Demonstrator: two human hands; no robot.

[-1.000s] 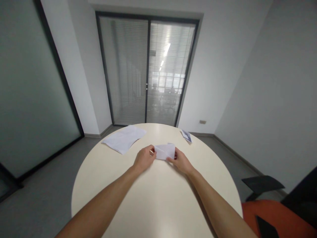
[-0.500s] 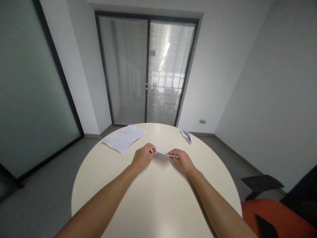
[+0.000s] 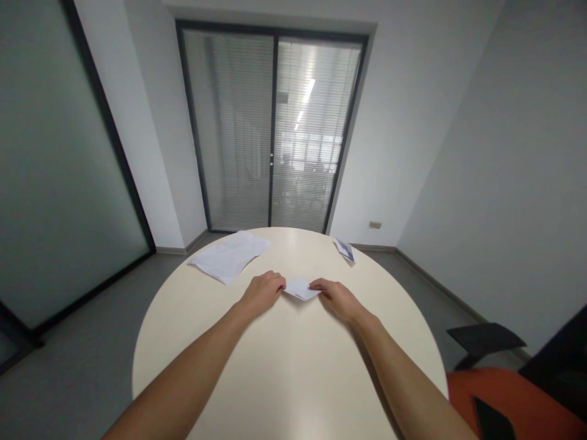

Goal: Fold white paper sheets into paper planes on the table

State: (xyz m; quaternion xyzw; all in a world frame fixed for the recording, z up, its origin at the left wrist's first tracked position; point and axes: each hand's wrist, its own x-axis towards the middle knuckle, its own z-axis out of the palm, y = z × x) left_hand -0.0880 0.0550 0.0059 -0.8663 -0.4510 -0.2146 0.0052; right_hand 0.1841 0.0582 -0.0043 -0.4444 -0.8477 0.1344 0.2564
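Between my hands is a small folded piece of white paper (image 3: 300,289), held just above the middle of the round table (image 3: 293,366). Its upper face shows, with a point toward me and a layered edge. My left hand (image 3: 266,289) pinches its left corner. On the other side, my right hand (image 3: 336,296) grips the right corner, fingers on top and the thumb mostly hidden. Farther off to the left lies a large white sheet of paper (image 3: 232,255) with creases. A second folded paper (image 3: 345,250) rests near the table's far right edge.
An orange chair (image 3: 518,397) with a black armrest (image 3: 486,336) stands close to the table's right side. Beyond the far edge are glass doors with blinds (image 3: 238,134). A frosted glass panel (image 3: 59,165) is at the left.
The folded paper has tilted from nearly edge-on to showing its upper face. Both hands have come slightly lower and nearer to me. The papers on the table have stayed put.
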